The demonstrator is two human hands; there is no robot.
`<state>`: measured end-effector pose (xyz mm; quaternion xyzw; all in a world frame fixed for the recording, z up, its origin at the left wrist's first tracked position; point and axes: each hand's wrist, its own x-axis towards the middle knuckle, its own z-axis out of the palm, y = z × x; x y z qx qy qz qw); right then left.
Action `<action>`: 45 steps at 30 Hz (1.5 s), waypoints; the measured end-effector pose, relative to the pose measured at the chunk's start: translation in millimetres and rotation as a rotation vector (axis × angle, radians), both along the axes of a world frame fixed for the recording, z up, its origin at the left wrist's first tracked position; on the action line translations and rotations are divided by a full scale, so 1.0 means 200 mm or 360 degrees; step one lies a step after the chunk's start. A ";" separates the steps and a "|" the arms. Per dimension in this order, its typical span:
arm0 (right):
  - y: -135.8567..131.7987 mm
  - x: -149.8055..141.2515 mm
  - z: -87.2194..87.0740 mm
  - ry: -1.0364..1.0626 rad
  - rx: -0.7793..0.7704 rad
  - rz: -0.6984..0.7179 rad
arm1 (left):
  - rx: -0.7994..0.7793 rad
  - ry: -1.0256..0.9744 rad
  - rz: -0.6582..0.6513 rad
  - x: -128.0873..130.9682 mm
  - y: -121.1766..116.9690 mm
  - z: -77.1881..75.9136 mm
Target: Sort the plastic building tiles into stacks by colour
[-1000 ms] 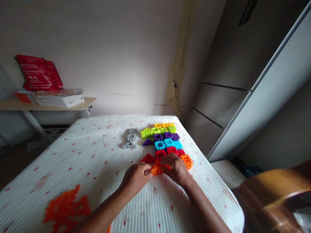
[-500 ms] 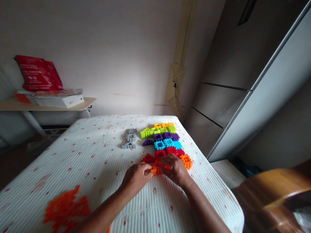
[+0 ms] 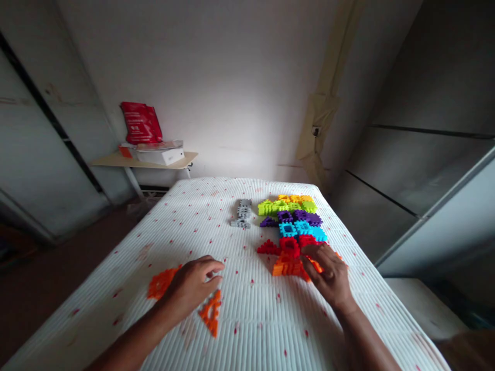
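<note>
A flat patch of joined plastic blocks (image 3: pixel 294 226) lies on the white bed (image 3: pixel 240 319), in rows of yellow, green, purple, blue, red and orange. My right hand (image 3: pixel 328 275) rests on its near orange row (image 3: pixel 288 268), fingers spread flat. My left hand (image 3: pixel 191 286) hovers over the sheet to the left with fingers loosely curled and nothing in them. It is between a loose orange triangle block (image 3: pixel 211 312) and a pile of orange blocks (image 3: pixel 160 282).
A grey strip of blocks (image 3: pixel 242 213) lies left of the coloured patch. A small shelf (image 3: pixel 143 161) by the wall carries a white box and a red bag (image 3: pixel 141 122). Grey cabinet panels (image 3: pixel 425 170) stand to the right.
My left hand has left the orange row and moved left toward the loose orange blocks. My head has turned left, so the scene has shifted right. My right hand stays on the orange row.
</note>
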<state>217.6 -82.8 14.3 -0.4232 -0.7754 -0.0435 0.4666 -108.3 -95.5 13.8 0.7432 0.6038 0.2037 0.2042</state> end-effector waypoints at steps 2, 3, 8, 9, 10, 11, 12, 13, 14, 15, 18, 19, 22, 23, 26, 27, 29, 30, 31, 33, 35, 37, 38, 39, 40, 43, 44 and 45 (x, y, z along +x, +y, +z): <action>-0.02 -0.03 0.01 0.0017 0.0018 0.0070 | 0.0040 0.0043 0.0107 -0.22 -0.05 -0.01; -0.03 -0.05 0.01 0.0008 -0.0004 0.0138 | 0.0093 0.0085 0.0125 -0.34 -0.07 -0.03; -0.13 -0.32 -0.01 -0.0294 -0.0316 0.0613 | 0.0357 0.0404 0.0093 -0.72 -0.22 -0.23; -0.16 -0.38 -0.02 -0.0396 -0.0371 0.0664 | 0.0359 0.0438 0.0067 -0.74 -0.24 -0.27; -0.18 -0.45 -0.03 -0.0498 -0.0426 0.0695 | 0.0353 0.0464 0.0037 -0.74 -0.26 -0.30; -0.20 -0.52 -0.04 -0.0592 -0.0485 0.0712 | 0.0344 0.0482 0.0013 -0.73 -0.27 -0.33; -0.22 -0.58 -0.06 -0.0672 -0.0538 0.0721 | 0.0335 0.0495 -0.0002 -0.71 -0.27 -0.35; -0.24 -0.64 -0.07 -0.0734 -0.0580 0.0727 | 0.0331 0.0506 -0.0010 -0.68 -0.27 -0.36; -0.25 -0.69 -0.09 -0.0781 -0.0596 0.0731 | 0.0331 0.0516 -0.0013 -0.65 -0.26 -0.36; -0.25 -0.74 -0.10 -0.0820 -0.0588 0.0725 | 0.0339 0.0525 -0.0014 -0.61 -0.25 -0.37; -0.26 -0.83 -0.14 -0.0930 -0.0560 0.0618 | 0.0395 0.0551 -0.0005 -0.52 -0.21 -0.37; -0.25 -0.84 -0.15 -0.0963 -0.0577 0.0583 | 0.0413 0.0555 -0.0010 -0.49 -0.20 -0.37; -0.23 -0.82 -0.17 -0.0998 -0.0639 0.0522 | 0.0464 0.0560 -0.0055 -0.41 -0.15 -0.37; -0.23 -0.80 -0.17 -0.0991 -0.0642 0.0487 | 0.0489 0.0565 -0.0069 -0.38 -0.14 -0.38; -0.22 -0.75 -0.17 -0.0952 -0.0682 0.0284 | 0.0561 0.0547 -0.0088 -0.28 -0.09 -0.38; -0.22 -0.73 -0.16 -0.0938 -0.0718 0.0215 | 0.0576 0.0521 -0.0088 -0.25 -0.07 -0.39; -0.21 -0.68 -0.15 -0.0905 -0.0785 0.0140 | 0.0592 0.0450 -0.0097 -0.17 -0.03 -0.38; -0.20 -0.65 -0.15 -0.0880 -0.0807 0.0150 | 0.0594 0.0415 -0.0100 -0.14 -0.01 -0.38; -0.20 -0.62 -0.15 -0.0844 -0.0822 0.0183 | 0.0592 0.0385 -0.0105 -0.11 0.01 -0.38; -0.18 -0.54 -0.14 -0.0733 -0.0818 0.0290 | 0.0574 0.0340 -0.0118 -0.07 0.03 -0.36; -0.17 -0.46 -0.14 -0.0581 -0.0790 0.0402 | 0.0548 0.0289 -0.0112 -0.06 0.03 -0.35; -0.16 -0.40 -0.14 -0.0405 -0.0768 0.0501 | 0.0540 0.0214 -0.0090 -0.07 0.03 -0.34; -0.16 -0.38 -0.14 -0.0318 -0.0769 0.0544 | 0.0546 0.0170 -0.0075 -0.07 0.03 -0.34; -0.16 -0.36 -0.14 -0.0245 -0.0772 0.0583 | 0.0557 0.0126 -0.0061 -0.08 0.02 -0.34; -0.16 -0.36 -0.14 -0.0195 -0.0770 0.0621 | 0.0573 0.0084 -0.0046 -0.09 0.02 -0.34; -0.15 -0.39 -0.15 -0.0245 -0.0694 0.0730 | 0.0614 -0.0009 -0.0022 -0.10 0.02 -0.34; -0.15 -0.41 -0.15 -0.0310 -0.0652 0.0765 | 0.0628 -0.0026 -0.0020 -0.10 0.02 -0.34; -0.14 -0.43 -0.16 -0.0387 -0.0609 0.0795 | 0.0648 -0.0039 -0.0020 -0.10 0.02 -0.34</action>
